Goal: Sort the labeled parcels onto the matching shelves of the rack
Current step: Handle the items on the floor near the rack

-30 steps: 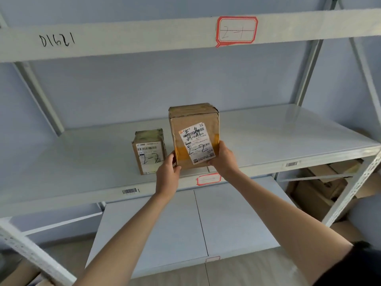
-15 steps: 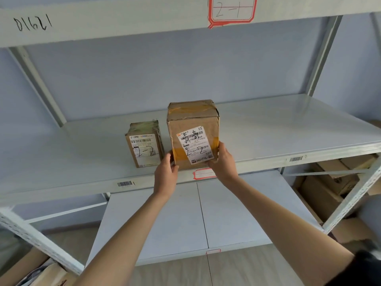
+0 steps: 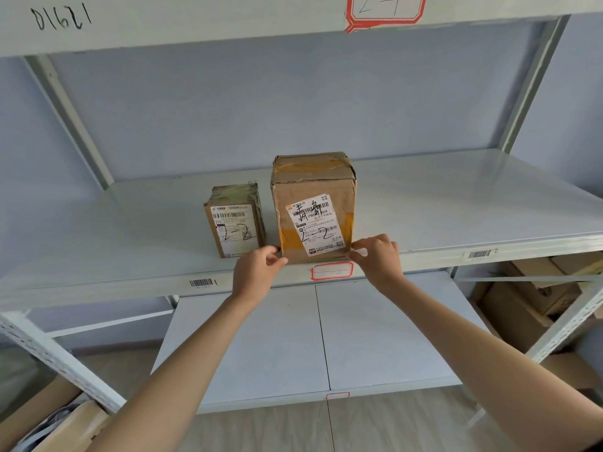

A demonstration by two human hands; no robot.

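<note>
Two hands' curled fingers (image 3: 358, 246) flank parcel (image 3: 313, 207) base corners on shelf (image 3: 456, 203); grip uncertain.

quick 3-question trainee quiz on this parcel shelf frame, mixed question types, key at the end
1. True or false: the larger parcel stands upright on the middle shelf.
2. Which number is handwritten on the smaller parcel? A) 2-1 B) 2-2 C) 3-2
3. Fill in: the left hand and right hand are at the larger parcel's ______ corners.

Key
1. True; its base rests on the shelf near the front edge.
2. B; the larger parcel's label bears the same number.
3. Bottom; whether the fingers still grip it is unclear.
</note>
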